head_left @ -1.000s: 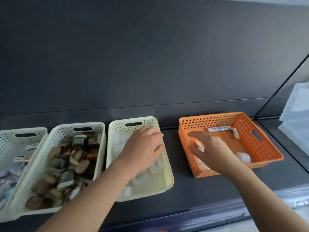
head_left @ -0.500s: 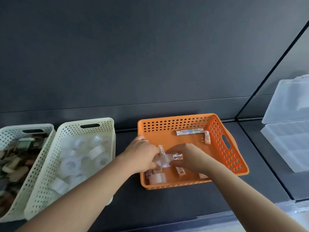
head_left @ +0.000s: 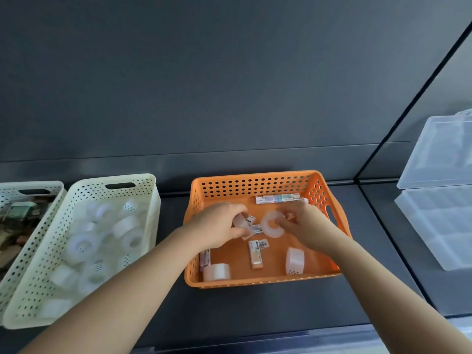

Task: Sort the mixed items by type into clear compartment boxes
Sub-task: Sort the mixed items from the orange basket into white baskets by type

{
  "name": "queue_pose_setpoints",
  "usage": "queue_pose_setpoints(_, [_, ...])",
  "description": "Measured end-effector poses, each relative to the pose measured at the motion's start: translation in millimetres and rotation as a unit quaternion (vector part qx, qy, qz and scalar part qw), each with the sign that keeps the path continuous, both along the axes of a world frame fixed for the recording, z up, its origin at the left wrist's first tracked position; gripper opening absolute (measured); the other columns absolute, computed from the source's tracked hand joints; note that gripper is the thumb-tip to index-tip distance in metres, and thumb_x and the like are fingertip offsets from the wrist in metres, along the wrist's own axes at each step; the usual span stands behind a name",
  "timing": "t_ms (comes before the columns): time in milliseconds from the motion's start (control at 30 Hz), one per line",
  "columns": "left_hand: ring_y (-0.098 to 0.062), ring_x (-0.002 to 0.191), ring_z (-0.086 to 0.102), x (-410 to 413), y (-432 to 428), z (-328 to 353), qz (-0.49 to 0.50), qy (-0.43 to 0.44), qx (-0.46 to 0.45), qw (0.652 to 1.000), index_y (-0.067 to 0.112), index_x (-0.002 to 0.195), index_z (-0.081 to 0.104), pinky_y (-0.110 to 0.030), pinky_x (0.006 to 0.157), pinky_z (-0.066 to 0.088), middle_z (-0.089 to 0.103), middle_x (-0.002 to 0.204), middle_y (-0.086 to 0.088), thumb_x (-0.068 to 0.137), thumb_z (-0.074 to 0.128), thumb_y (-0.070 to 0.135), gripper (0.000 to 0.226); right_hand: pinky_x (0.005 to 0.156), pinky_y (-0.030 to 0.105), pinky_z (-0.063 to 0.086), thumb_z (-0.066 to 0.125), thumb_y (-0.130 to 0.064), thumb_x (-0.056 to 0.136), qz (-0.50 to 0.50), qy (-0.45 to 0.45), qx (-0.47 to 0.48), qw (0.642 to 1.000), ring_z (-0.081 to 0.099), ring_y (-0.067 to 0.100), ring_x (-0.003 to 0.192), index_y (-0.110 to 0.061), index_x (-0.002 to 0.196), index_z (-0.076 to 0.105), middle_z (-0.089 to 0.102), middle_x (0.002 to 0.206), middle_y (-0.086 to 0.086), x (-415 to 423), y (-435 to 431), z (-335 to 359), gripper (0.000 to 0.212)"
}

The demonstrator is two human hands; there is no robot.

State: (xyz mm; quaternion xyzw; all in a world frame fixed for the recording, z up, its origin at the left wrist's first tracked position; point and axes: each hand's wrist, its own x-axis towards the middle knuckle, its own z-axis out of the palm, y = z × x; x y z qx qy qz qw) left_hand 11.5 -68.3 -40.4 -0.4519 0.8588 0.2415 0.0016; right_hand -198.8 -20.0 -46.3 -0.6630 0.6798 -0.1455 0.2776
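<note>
Left hand: our left hand [head_left: 219, 226] is now inside the orange basket [head_left: 255, 176], fingers curled round a white roll [head_left: 239, 222] that looks like tape. A second ago it was over the cream basket [head_left: 150, 200] of tape rolls.
Right hand: our right hand [head_left: 304, 226] pinches the edge of a ring-shaped tape roll [head_left: 273, 233] lying flat mid-basket. Half a second ago no such ring showed between the hands.
What that means: we judge that one drop into the cream basket is finished and that a fresh double pick of tape is under way.
Still mixed: two more tape rolls sit in the orange basket, one at the front left corner [head_left: 217, 272] and one towards the front right [head_left: 295, 259]. Small printed boxes [head_left: 256, 254] lie between them, and a long printed box [head_left: 277, 199] lies along the back wall.
Destinations: the cream basket stands just left of the orange one, and beyond it is a further basket [head_left: 30, 186] holding brownish pieces. The clear compartment boxes [head_left: 439, 218] are stacked well to the right, and we cannot tell what is in them.
Progress: the orange basket is mostly emptied, so we judge the sort well along but unfinished.
</note>
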Motion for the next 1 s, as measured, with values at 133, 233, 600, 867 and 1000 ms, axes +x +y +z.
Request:
queue_pose_setpoints(133, [-0.012, 0.107, 0.056, 2.2, -2.7, -1.3, 0.029, 0.006, -0.009, 1.0, 0.029, 0.128, 0.045, -0.032, 0.088, 0.051, 0.057, 0.127, 0.006, 0.087, 0.062, 0.046, 0.047, 0.071, 0.019, 0.049, 0.053, -0.026, 0.096, -0.03, -0.003, 0.032, 0.999, 0.063, 0.015, 0.092, -0.014, 0.128, 0.055, 0.065, 0.114, 0.002, 0.6, -0.2, -5.0, 0.033])
queue_pose_setpoints(233, [-0.008, 0.112, 0.054, 14.3, 2.6, 7.8, 0.034, -0.003, -0.003, 0.999, 0.03, 0.127, 0.045, -0.026, 0.087, 0.048, 0.052, 0.129, 0.013, 0.083, 0.066, 0.05, 0.053, 0.063, 0.019, 0.05, 0.058, -0.03, 0.094, -0.013, 0.019, 0.05, 0.998, 0.061, 0.011, 0.08, -0.014, 0.106, 0.057, 0.065, 0.098, -0.003, -5.1, 5.6, 4.6, 0.02])
queue_pose_setpoints(600, [-0.007, 0.091, 0.061, 16.4, 21.8, 16.1, -0.048, -0.152, 0.164, 0.973, 0.027, 0.113, 0.068, -0.03, 0.084, 0.053, 0.062, 0.095, 0.017, 0.087, 0.067, 0.036, 0.027, 0.082, 0.023, 0.05, 0.062, -0.04, 0.088, 0.057, 0.066, 0.177, 0.98, 0.061, 0.008, 0.094, -0.027, 0.112, 0.066, 0.064, 0.108, -0.011, -10.8, 21.1, 1.5, 0.028])
queue_pose_setpoints(867, [0.0, 0.089, 0.062, 14.8, 10.9, 14.7, 0.042, 0.027, 0.056, 0.997, 0.034, 0.101, 0.068, -0.027, 0.08, 0.054, 0.067, 0.095, 0.019, 0.087, 0.069, 0.027, 0.016, 0.088, 0.025, 0.049, 0.048, -0.018, 0.097, 0.006, -0.05, 0.087, 0.995, 0.055, 0.014, 0.112, -0.026, 0.121, 0.054, 0.055, 0.125, -0.006, -13.6, 16.1, -4.9, 0.027])
queue_pose_setpoints(1000, [-0.002, 0.096, 0.059, 16.5, 9.5, 2.8, 0.044, 0.013, 0.026, 0.999, 0.03, 0.109, 0.065, -0.026, 0.084, 0.052, 0.064, 0.108, 0.015, 0.084, 0.071, 0.026, 0.025, 0.088, 0.027, 0.049, 0.049, -0.014, 0.096, -0.01, -0.006, 0.063, 0.998, 0.053, 0.019, 0.116, -0.022, 0.133, 0.045, 0.051, 0.134, -0.001, -15.1, 9.9, -11.2, 0.038])
